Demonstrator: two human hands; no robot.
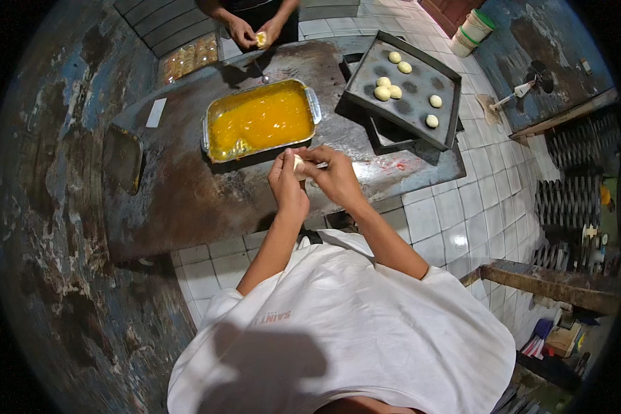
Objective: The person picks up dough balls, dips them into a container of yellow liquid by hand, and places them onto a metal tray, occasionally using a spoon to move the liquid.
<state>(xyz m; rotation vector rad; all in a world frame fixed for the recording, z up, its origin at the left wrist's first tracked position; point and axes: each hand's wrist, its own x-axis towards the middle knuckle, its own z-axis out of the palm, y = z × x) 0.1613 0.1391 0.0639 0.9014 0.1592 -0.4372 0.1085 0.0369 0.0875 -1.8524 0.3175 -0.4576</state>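
1. Worktop [186, 200] of dark, worn metal spreads across the middle, set over a white tiled floor [462, 214] on the right.
2. White shirt [338, 331] of the person wearing the camera fills the lower part, both bare forearms reaching up from it over the near edge of the worktop.
3. Dark baking tray [410, 103] lies at the far right of the worktop, tilted over another pan, with six pale dough balls [388, 88] spaced out on it.
4. Foil pan [261, 119] of orange-yellow filling lies just beyond the hands, near the middle of the worktop.
5. Co-worker's hands [255, 31] at the far edge pinch a small pale piece between them.
6. Stack of white tubs [473, 31] stands on the floor at the top right.
7. Left hand [288, 185] and right hand [334, 176] meet above the near edge of the worktop, fingers of both curled closed around one dough piece [298, 164].
8. That dough piece, small and pale, sits between the two hands, mostly hidden by them, just in front of the foil pan.
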